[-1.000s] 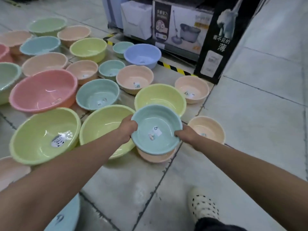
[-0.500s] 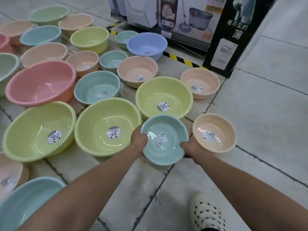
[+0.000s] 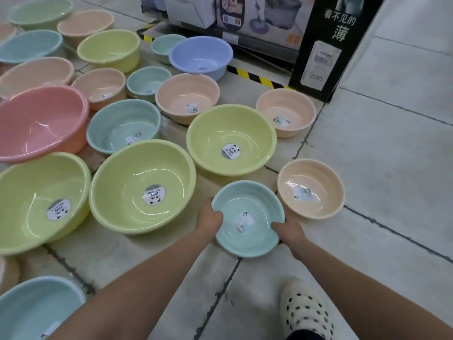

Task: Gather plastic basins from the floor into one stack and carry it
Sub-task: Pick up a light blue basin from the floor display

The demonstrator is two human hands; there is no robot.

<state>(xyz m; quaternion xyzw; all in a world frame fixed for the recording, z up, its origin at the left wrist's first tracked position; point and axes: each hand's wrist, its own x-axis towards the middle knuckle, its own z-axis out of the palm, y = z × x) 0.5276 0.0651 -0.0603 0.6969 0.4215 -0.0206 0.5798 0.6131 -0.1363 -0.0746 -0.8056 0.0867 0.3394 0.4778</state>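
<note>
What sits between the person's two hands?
In the head view, a small teal basin lies between them. The left hand holds its left rim and the right hand holds its right rim.

Small teal basin (image 3: 247, 218) upright, low over floor; many pastel basins (image 3: 142, 187) beside.

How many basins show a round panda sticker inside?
3, all yellow-green: the left basin, at the frame's edge; the middle basin beside it; the right basin, behind the teal basin being held. The far basin hides its bottom, so it may be a fourth.
</note>
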